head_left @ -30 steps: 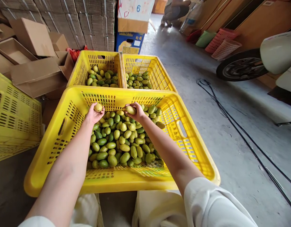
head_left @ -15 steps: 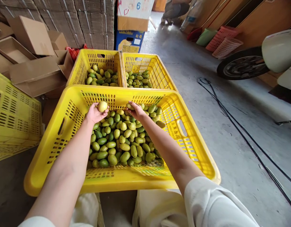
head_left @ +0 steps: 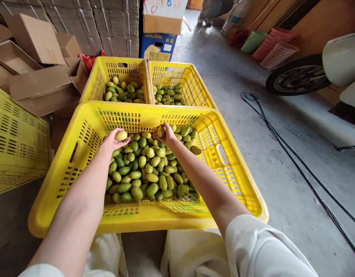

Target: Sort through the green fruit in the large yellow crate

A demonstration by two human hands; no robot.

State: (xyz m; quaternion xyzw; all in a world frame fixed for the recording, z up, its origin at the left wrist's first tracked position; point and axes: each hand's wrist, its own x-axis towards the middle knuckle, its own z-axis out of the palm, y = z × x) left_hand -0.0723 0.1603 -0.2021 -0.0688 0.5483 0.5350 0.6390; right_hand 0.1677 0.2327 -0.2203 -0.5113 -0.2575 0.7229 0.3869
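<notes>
On our far left we see a slotted yellow plastic crate, tipped on a slant (head_left: 18, 142), and behind it a messy pile of brown cardboard boxes (head_left: 39, 86). Next is the big yellow plastic crate with a wide, smooth rim (head_left: 148, 225), right in front of our legs. Inside its far left part, our left hand (head_left: 111, 141) is cupped on a pale yellow oval fruit (head_left: 121, 135), fingers curled under it. In the middle lies a heap of green and yellow oval fruits (head_left: 150, 169), with room between our two hands. Farther back, a white and brown cardboard box (head_left: 163, 23) shows a blue "6", partly out of view; the blue cardboard box (head_left: 166, 52) below has words too small to read. Our right hand (head_left: 168, 136) is clamped on a yellow-green oval fruit (head_left: 161, 132) near the crate's far wall. Dark writing on the right wall is too blurry to read. Farther right, grey floor (head_left: 238, 115) stretches to a black cable (head_left: 281, 142).
</notes>
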